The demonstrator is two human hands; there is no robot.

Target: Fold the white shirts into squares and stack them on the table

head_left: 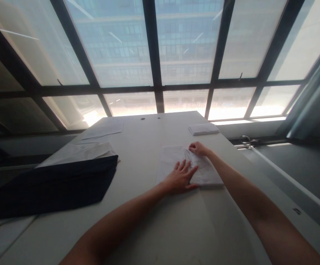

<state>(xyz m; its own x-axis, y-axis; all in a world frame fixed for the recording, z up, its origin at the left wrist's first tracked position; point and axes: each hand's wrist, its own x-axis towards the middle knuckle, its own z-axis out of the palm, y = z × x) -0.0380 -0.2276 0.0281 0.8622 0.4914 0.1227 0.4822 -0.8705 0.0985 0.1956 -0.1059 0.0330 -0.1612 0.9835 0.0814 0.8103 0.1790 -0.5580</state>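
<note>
A folded white cloth lies on the white table in front of me, with creases near its middle. My left hand rests flat on the cloth's near left part, fingers spread. Farther back, at the cloth's far right side, my right hand has its thumb and fingers pinched on the fabric, which wrinkles between the two hands. The exact fold under the right fingertips is hard to make out.
A second folded white cloth lies at the table's far right edge. On the left are a dark navy cloth, a pale cloth behind it and white sheets. Right of the table runs a white pole; windows stand behind.
</note>
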